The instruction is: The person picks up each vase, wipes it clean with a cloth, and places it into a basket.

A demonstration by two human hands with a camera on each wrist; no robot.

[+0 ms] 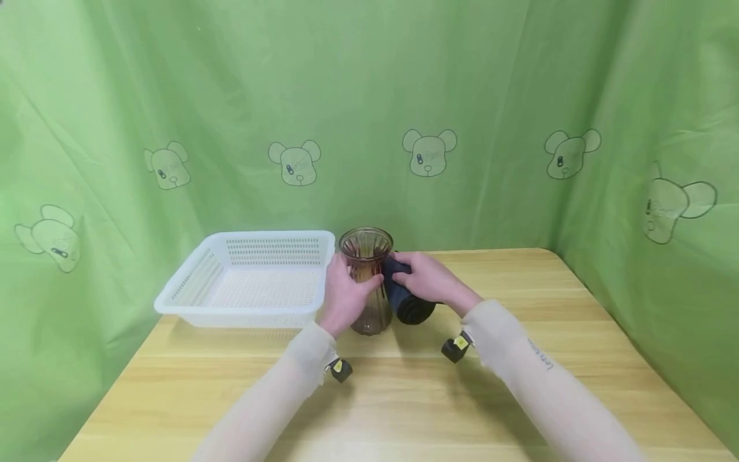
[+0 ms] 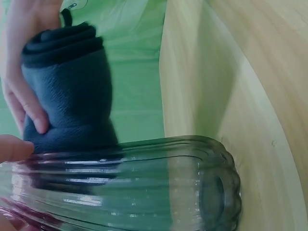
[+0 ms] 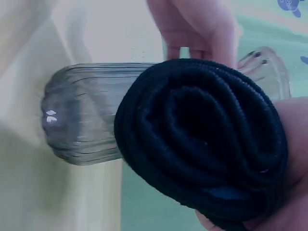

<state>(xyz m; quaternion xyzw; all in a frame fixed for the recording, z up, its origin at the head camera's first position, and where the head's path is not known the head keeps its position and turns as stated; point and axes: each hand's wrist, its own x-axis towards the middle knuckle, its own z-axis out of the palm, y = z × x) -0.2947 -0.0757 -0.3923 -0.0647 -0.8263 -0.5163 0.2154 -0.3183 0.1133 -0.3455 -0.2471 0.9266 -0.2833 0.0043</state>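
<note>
A ribbed glass vase [image 1: 372,316], tinted brownish with a flared rim, is upright at the middle of the table. My left hand [image 1: 344,292] grips it from the left, thumb across the front. Against its right side lies a rolled dark navy cloth [image 1: 404,296], held from above and the right by my right hand [image 1: 432,277]. In the left wrist view the cloth roll [image 2: 72,96] meets the side of the vase [image 2: 144,187]. The right wrist view shows the roll's spiral end [image 3: 202,134], which hides the middle of the vase [image 3: 91,115].
Left of the vase stands a white perforated plastic basket [image 1: 242,319], its right wall close to my left hand. The wooden table [image 1: 404,410] ends at green curtains [image 1: 358,77] printed with bear faces, at the back and sides.
</note>
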